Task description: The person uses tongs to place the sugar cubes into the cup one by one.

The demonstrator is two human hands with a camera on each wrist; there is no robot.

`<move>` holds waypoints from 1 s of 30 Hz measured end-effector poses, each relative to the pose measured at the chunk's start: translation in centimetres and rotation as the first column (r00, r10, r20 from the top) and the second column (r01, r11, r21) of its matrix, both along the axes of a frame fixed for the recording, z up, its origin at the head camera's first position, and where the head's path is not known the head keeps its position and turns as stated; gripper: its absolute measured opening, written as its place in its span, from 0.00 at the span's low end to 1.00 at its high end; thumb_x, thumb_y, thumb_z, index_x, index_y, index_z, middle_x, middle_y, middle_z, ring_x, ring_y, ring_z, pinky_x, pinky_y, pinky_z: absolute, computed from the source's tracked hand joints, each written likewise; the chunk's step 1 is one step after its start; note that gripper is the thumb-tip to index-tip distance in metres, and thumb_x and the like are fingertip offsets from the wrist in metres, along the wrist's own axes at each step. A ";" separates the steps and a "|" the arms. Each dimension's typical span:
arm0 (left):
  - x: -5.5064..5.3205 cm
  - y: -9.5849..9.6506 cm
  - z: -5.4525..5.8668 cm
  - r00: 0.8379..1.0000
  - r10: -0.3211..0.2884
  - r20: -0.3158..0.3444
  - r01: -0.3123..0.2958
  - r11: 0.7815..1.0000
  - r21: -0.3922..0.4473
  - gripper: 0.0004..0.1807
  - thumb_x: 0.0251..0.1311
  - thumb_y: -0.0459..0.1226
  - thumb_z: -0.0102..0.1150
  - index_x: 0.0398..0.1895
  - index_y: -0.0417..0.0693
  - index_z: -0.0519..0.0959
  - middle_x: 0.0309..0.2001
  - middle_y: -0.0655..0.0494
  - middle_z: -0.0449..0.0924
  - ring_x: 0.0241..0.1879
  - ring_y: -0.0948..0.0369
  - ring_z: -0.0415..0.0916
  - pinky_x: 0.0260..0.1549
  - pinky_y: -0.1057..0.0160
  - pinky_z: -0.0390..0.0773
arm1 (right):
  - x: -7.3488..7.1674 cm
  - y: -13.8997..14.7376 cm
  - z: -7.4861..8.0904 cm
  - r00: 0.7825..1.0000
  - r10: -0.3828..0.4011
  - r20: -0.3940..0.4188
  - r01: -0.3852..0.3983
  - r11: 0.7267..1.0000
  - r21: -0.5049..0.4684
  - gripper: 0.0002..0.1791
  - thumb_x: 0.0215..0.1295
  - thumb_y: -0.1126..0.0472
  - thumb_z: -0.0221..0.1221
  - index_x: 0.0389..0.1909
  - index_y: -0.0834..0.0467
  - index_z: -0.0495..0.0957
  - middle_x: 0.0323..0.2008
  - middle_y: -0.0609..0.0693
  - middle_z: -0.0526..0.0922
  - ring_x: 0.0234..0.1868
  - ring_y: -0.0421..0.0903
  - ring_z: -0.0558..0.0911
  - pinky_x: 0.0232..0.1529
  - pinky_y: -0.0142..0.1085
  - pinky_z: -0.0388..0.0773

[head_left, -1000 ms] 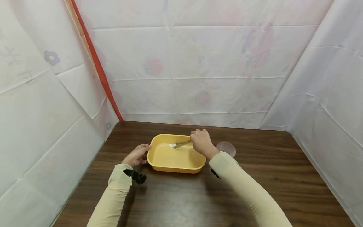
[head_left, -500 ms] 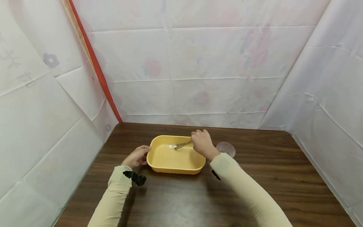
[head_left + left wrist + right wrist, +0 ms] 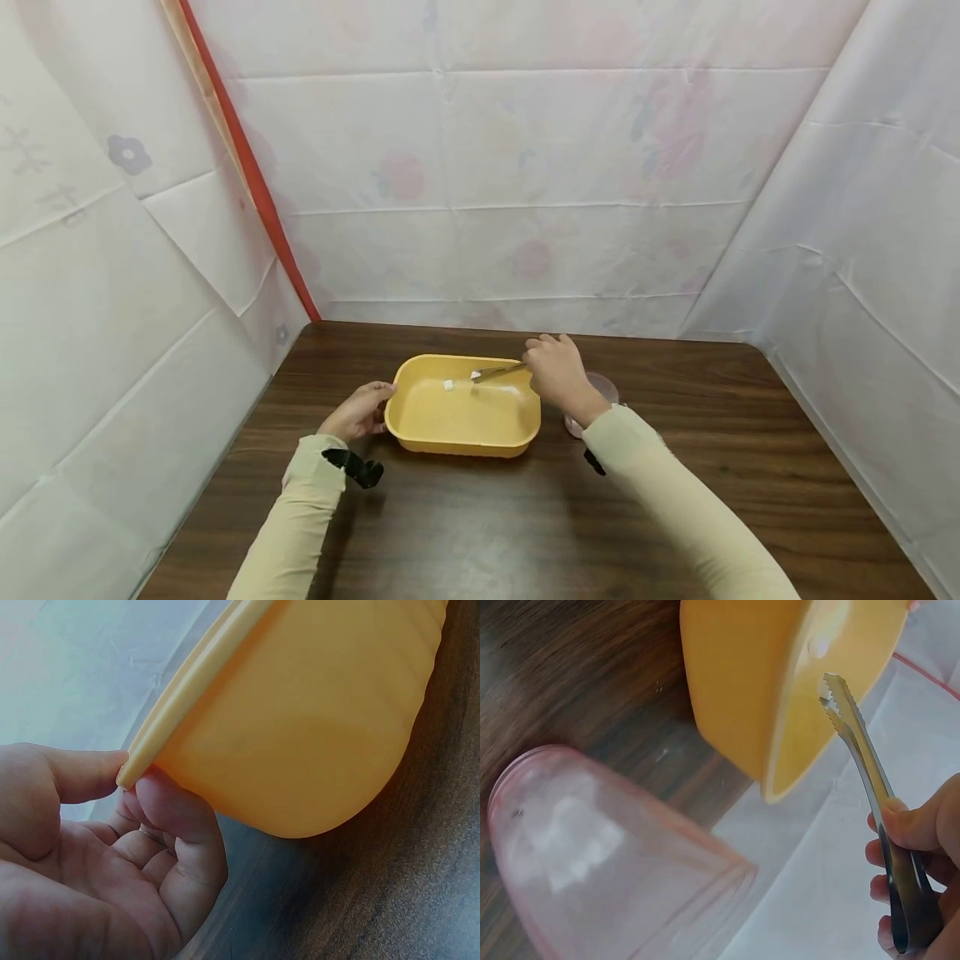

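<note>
A yellow tub (image 3: 465,421) stands on the table. My left hand (image 3: 360,412) pinches its left rim between thumb and fingers (image 3: 184,810). My right hand (image 3: 558,375) grips metal tongs (image 3: 866,757) with serrated tips, above the tub's right part. A small white cube (image 3: 475,376) sits at the tips, largely hidden by them in the right wrist view. Another white cube (image 3: 448,385) lies on the tub floor, to the left. Just right of the tub is a clear pinkish cup (image 3: 630,847), partly behind my right hand in the head view. White pieces (image 3: 585,840) show through its wall.
The dark wooden table (image 3: 465,517) extends in front of the tub and to both sides. White patterned sheets (image 3: 480,167) hang behind and at both sides. A red strip (image 3: 255,167) runs down the back left corner.
My right hand and the tongs have moved right and slightly up, carrying one white cube away from the other. The left hand keeps its hold on the tub.
</note>
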State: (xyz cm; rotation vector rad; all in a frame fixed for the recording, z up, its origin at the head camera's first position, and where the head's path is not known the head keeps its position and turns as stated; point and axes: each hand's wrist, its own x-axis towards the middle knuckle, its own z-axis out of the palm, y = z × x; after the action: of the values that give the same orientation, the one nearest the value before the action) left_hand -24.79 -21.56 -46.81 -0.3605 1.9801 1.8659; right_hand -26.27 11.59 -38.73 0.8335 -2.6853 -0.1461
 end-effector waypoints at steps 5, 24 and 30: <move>0.0 -0.1 0.2 1.000 -0.003 -0.006 0.003 1.000 0.008 0.21 0.73 0.41 0.42 0.59 0.34 0.60 0.38 0.48 0.70 0.26 0.62 0.73 0.24 0.66 0.76 | 0.5 1.5 0.7 0.999 -0.012 -0.038 0.011 0.999 -0.030 0.02 0.55 0.62 0.67 0.30 0.53 0.86 0.30 0.46 0.79 0.37 0.49 0.79 0.42 0.48 0.75; 0.0 -0.1 -0.1 1.000 -0.019 0.004 0.019 0.999 0.036 0.20 0.73 0.41 0.42 0.57 0.34 0.60 0.36 0.50 0.71 0.26 0.62 0.74 0.24 0.65 0.77 | 3.8 8.2 2.9 0.986 -0.024 -0.167 0.011 0.997 -0.076 0.02 0.50 0.66 0.67 0.26 0.56 0.84 0.25 0.47 0.76 0.30 0.50 0.76 0.24 0.40 0.65; 0.0 -0.2 0.0 1.000 -0.008 0.000 0.008 1.000 0.029 0.18 0.73 0.41 0.42 0.56 0.35 0.60 0.33 0.52 0.71 0.25 0.62 0.74 0.23 0.66 0.77 | 4.8 10.7 3.2 0.979 -0.032 -0.202 0.011 0.994 -0.106 0.03 0.48 0.67 0.66 0.24 0.57 0.83 0.24 0.48 0.76 0.28 0.51 0.75 0.24 0.41 0.64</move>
State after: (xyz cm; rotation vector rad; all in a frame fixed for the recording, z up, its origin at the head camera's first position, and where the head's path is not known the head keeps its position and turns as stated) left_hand -24.75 -21.72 -46.83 -0.3441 1.9498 1.8874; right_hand -21.44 22.33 -35.49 0.7171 -2.4874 -0.0903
